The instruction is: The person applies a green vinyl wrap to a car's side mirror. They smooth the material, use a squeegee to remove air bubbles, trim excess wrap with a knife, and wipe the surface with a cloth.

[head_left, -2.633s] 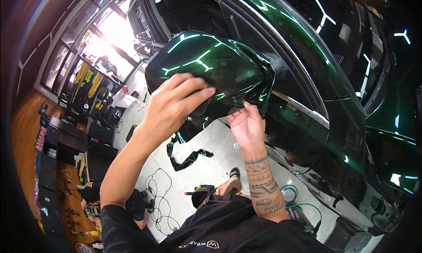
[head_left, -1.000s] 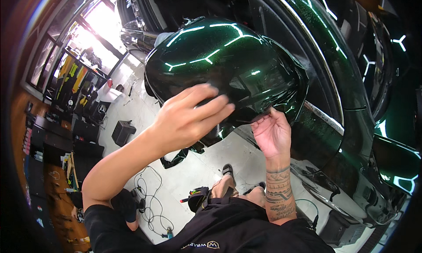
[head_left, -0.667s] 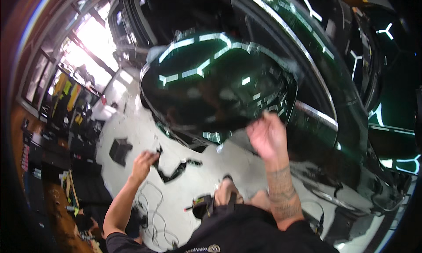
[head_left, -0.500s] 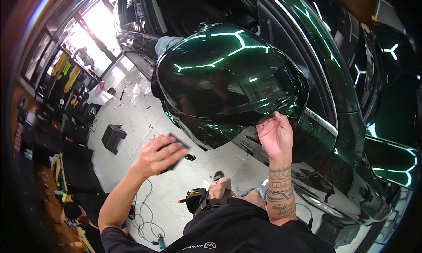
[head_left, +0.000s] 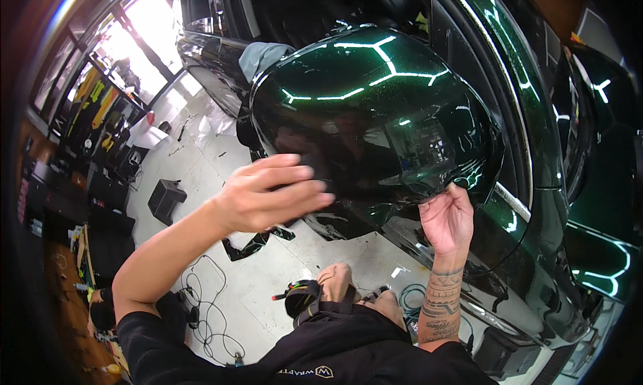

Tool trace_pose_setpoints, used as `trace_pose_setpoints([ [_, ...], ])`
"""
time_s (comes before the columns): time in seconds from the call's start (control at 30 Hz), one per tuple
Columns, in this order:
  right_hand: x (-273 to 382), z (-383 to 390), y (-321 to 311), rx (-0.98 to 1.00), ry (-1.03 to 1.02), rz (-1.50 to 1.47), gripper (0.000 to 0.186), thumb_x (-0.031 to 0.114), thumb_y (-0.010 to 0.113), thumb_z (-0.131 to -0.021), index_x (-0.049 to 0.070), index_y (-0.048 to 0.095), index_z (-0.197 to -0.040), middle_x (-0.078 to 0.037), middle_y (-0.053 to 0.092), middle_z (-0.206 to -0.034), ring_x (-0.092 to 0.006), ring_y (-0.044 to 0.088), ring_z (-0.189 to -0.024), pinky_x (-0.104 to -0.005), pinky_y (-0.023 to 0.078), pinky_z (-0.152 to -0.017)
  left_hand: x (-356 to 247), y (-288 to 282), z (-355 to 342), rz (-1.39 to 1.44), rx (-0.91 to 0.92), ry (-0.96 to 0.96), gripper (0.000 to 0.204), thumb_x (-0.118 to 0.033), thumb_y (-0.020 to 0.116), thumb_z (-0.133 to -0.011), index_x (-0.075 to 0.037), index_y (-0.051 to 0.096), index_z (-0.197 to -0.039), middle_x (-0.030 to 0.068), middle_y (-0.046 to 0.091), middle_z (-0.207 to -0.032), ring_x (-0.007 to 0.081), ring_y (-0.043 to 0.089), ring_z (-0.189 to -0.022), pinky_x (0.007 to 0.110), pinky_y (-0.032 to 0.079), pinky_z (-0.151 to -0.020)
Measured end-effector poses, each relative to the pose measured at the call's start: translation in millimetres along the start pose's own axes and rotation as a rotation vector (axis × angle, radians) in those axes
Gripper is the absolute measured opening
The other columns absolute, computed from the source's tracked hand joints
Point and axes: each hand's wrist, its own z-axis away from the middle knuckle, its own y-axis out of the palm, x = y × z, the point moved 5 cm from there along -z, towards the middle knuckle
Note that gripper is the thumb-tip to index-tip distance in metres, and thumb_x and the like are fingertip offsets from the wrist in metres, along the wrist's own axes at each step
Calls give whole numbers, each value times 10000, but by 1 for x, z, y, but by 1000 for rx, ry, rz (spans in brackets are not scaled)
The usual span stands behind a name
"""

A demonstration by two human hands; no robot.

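A large car side mirror [head_left: 348,124] fills the middle, its rounded shell covered in glossy dark green film. Loose film [head_left: 382,214] hangs wrinkled along the lower edge. My right hand [head_left: 450,219], palm up, pinches the film at the mirror's lower right corner. Close to the lower left side of the shell is my left hand [head_left: 268,192], blurred by motion, its fingers pointing right. The flat black squeegee seen in that hand earlier is now almost wholly hidden behind the fingers. Whether it touches the film I cannot tell.
A grey-blue cloth [head_left: 262,58] lies at the mirror's upper left. The car's dark green body [head_left: 536,251] curves along the right. On the pale floor are a black step stool [head_left: 166,201], looping cables [head_left: 214,318] and a dark film scrap [head_left: 244,246]. Shelves line the left.
My left hand has moved up and right, closer to the mirror, and the squeegee has dropped from sight behind the fingers. My right hand keeps its pinch on the film; the view has shifted slightly.
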Motion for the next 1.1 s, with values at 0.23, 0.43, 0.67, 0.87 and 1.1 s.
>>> trace_pose_setpoints([
  [0.23, -8, -2, 3, 55, -28, -42, 333, 135, 446, -996, -13, 600, -1251, -150, 662, -1281, -270, 650, -1124, -414, 534, -902, 27, -11, 315, 41, 712, -746, 328, -150, 575, -810, -137, 753, -1085, 19, 687, -1058, 228, 613, -1070, 378, 492, -1021],
  [0.43, 3, -4, 2, 88, -106, 59, 323, 140, 456, -993, -3, 612, -1236, -149, 687, -1222, -245, 677, -987, -386, 531, -868, 11, -53, 28, 4, -78, -243, 288, -165, 677, -789, -101, 760, -1057, 37, 722, -1056, 223, 669, -1000, 379, 588, -829],
  [0.67, 1, -5, -3, 25, -117, 20, 360, 111, 454, -976, -65, 576, -1266, -202, 629, -1327, -317, 588, -1259, -491, 454, -1100, -23, 11, -97, 68, 152, 19, 273, -164, 667, -760, 18, 719, -957, 78, 659, -998, 217, 641, -981, 370, 540, -915],
  [0.87, 13, 6, -14, 239, -131, 82, 430, 110, 426, -986, -64, 499, -1373, -209, 570, -1402, -323, 571, -1273, -502, 444, -1105, 14, 38, 84, 91, 494, -230, 228, -166, 655, -803, -73, 744, -990, 52, 677, -1041, 205, 613, -1101, 357, 509, -954],
  [1.1, 7, -9, -1, 58, -243, 163, 305, 119, 463, -969, -43, 637, -1159, -182, 701, -1195, -282, 684, -1069, -424, 537, -953, 21, -38, 109, 475, 563, -502, 392, 35, 654, -693, -82, 721, -1061, 73, 676, -1001, 263, 623, -923, 393, 540, -803],
])
